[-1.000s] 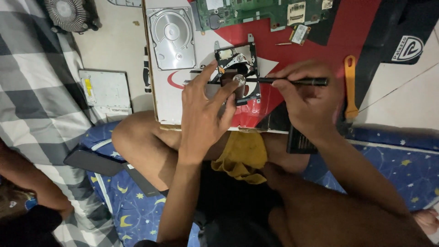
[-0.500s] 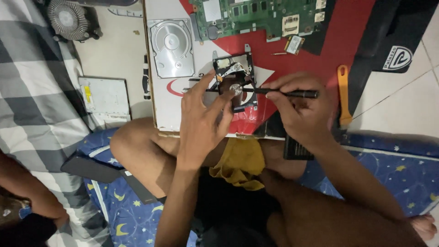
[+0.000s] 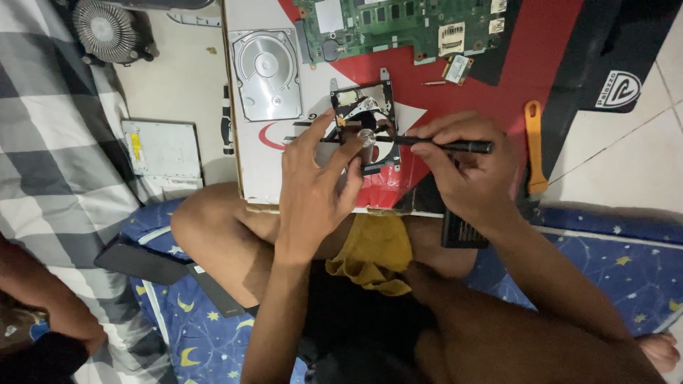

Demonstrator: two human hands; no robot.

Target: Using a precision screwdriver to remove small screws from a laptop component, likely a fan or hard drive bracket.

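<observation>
Both hands meet over an opened hard drive (image 3: 364, 128) lying on a red and white box lid (image 3: 455, 78). Left hand (image 3: 313, 185) pins the drive's frame, fingers spread across it, seemingly to steady it. Right hand (image 3: 466, 174) pinches a black screwdriver (image 3: 441, 145) held flat, tip at the drive's hub. Beyond them lie 1 silver drive cover (image 3: 265, 75), a green circuit board (image 3: 398, 21) and an orange pry tool (image 3: 534, 146), all within reach.
</observation>
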